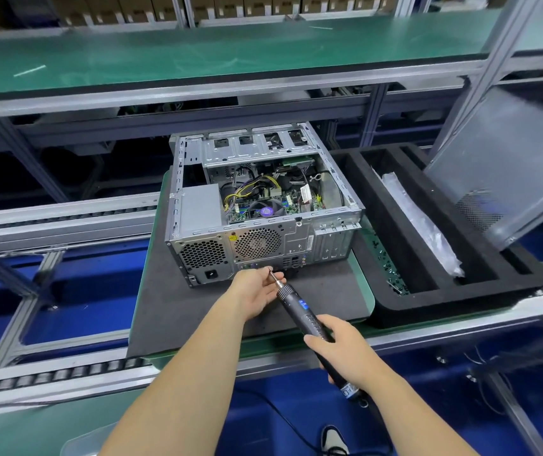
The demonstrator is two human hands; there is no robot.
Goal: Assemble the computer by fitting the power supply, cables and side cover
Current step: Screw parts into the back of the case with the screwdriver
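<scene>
Right hand (342,348) gripping electric screwdriver (309,319); left hand (257,291) pinching its bit (274,277) beside open computer case (260,199).

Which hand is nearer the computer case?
Left. The left hand is just in front of the case rear panel, fingers at the screwdriver tip. The right hand grips the screwdriver body, farther back toward the person.

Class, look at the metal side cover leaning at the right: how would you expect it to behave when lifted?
The side cover looks like thin sheet metal, so probably light but awkward, perhaps flexing slightly. It leans tilted against the black foam tray, so it may slide or tip. Its bare edges could be sharp.
</scene>
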